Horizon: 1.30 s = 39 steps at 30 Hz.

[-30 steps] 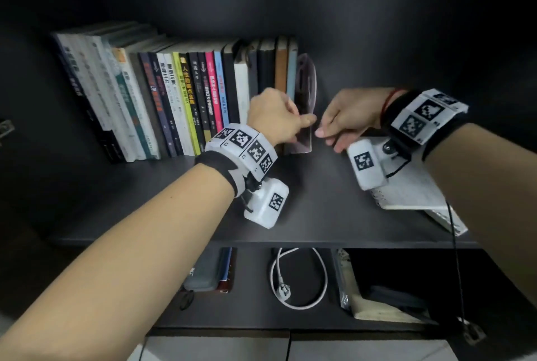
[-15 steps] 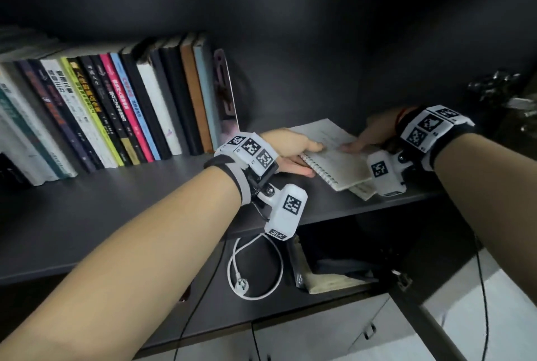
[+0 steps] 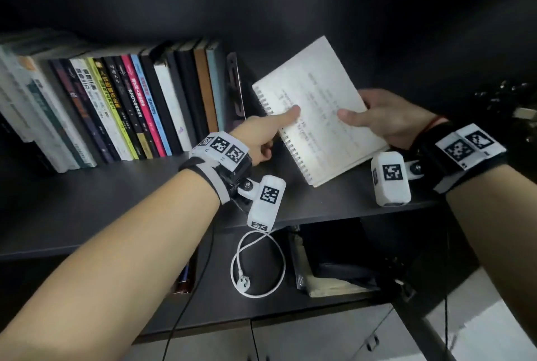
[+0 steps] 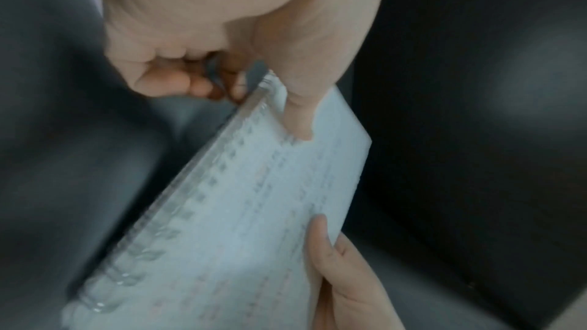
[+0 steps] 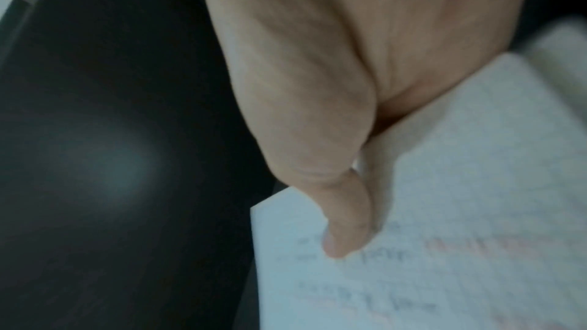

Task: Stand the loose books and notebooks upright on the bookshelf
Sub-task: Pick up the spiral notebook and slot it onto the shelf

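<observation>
A white spiral notebook (image 3: 316, 110) with handwritten lines is tilted up off the dark shelf (image 3: 116, 200), its lower corner near the board. My left hand (image 3: 270, 131) pinches its spiral edge, thumb on the page and fingers behind. My right hand (image 3: 377, 119) grips the opposite edge, thumb on top. The left wrist view shows the notebook (image 4: 241, 222) with my left thumb on it and the right hand (image 4: 346, 272) at its far edge. The right wrist view shows my right thumb on the notebook (image 5: 444, 222). A row of upright books (image 3: 130, 104) stands to the left, ending in a dark bookend (image 3: 236, 87).
The shelf's dark back wall (image 3: 290, 6) rises behind the notebook. On the lower shelf lie a coiled white cable with plug (image 3: 255, 267), a worn book (image 3: 325, 282) and other dark items. Pale cabinet doors (image 3: 319, 340) sit below.
The notebook lay flat on the shelf half a second ago; both hands have lifted it and tilted it up. A second ago the hands were at the bookend beside the row.
</observation>
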Each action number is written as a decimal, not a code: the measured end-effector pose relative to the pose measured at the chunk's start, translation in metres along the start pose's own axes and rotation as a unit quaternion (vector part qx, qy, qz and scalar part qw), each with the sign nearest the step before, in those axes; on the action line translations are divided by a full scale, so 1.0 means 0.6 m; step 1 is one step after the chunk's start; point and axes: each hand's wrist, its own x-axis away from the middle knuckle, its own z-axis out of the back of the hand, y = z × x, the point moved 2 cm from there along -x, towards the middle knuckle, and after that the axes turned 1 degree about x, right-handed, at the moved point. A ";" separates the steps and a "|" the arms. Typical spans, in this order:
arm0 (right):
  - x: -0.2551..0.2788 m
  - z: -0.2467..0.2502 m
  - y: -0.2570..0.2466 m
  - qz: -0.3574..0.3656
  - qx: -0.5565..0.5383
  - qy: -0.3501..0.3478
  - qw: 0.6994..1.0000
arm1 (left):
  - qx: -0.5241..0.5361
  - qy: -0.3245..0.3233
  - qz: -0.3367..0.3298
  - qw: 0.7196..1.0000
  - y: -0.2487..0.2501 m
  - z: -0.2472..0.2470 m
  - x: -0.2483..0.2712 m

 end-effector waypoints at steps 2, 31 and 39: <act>0.003 -0.010 -0.010 0.056 -0.033 -0.004 0.998 | 0.036 -0.038 -0.082 0.995 0.019 0.015 0.018; -0.145 -0.247 -0.131 0.154 0.265 -0.038 0.951 | -0.252 0.329 -0.333 0.847 0.091 0.183 0.127; -0.137 -0.257 -0.138 0.109 0.208 -0.036 0.971 | -0.278 0.328 -0.330 0.840 0.083 0.118 0.067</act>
